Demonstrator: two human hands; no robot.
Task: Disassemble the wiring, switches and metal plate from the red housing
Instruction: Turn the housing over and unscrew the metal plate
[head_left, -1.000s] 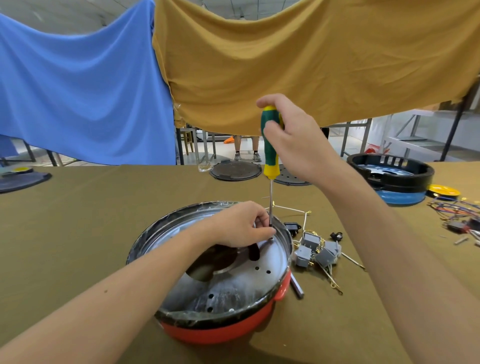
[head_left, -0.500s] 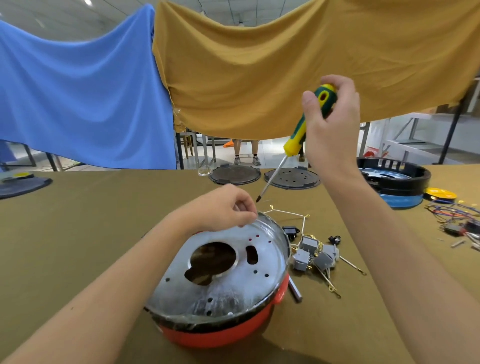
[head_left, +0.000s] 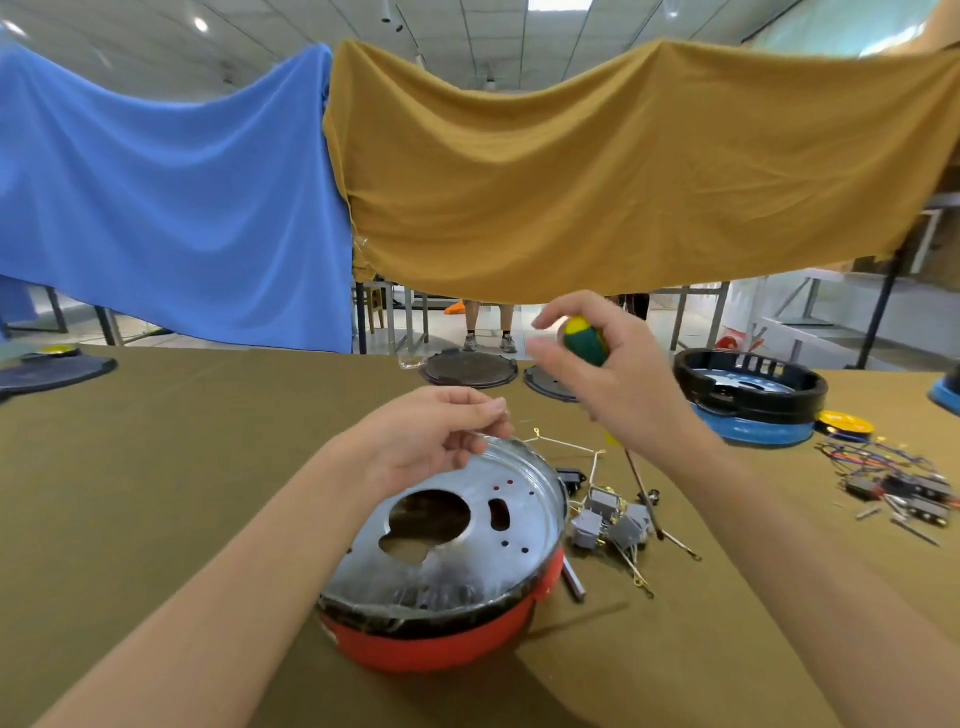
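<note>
At table centre: red housing (head_left: 441, 642), metal plate (head_left: 452, 530) seated inside. Left hand (head_left: 431, 436) at plate's 12 o'clock pinched something tiny, presumably a screw. Right hand (head_left: 618, 379) gripped screwdriver (head_left: 584, 340). Advised: park screw, lift plate evenly.

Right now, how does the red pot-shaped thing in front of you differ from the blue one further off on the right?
The red housing sits close in front, by the left hand; the blue housing sits farther right, past the right hand.
The red housing shows a shiny metal plate with cutouts on top; the blue housing carries a tall black ring with slots.
Both are round, black-rimmed and rest on the olive table.
</note>
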